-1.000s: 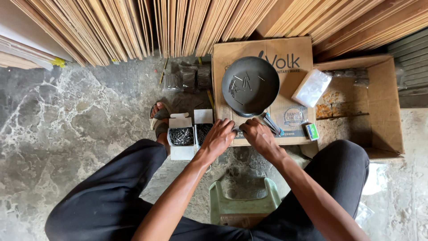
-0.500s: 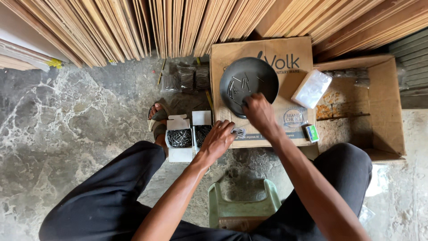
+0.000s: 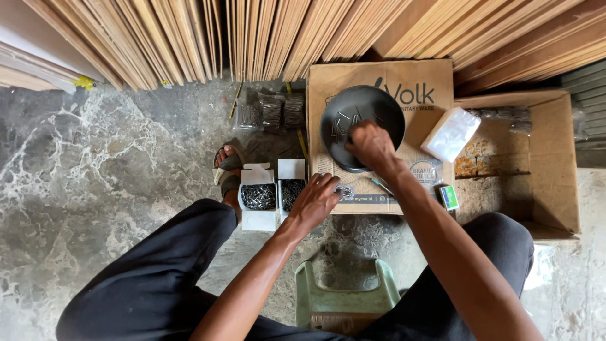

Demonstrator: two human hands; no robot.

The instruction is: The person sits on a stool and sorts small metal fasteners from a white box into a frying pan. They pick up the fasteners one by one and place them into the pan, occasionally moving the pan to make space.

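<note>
Nails [image 3: 348, 120], thin, stiff and sharp-tipped, lie loose in the dark bowl [image 3: 386, 110] on the cardboard box [image 3: 435, 79]; your right hand [image 3: 371, 145] dips in, fingers bunched, grip contents hidden. Your left hand [image 3: 315, 202] curls beside open nail boxes [image 3: 259, 197]. Pinch nails mid-shaft, likely.

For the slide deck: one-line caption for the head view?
Seated person's right hand reaches into a dark bowl of nails on a cardboard box; left hand beside open nail boxes.

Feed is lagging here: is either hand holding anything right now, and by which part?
Cannot tell: the right hand is closed over the dark bowl of nails, hiding any grip; the left hand rests at the cardboard box edge.
</note>
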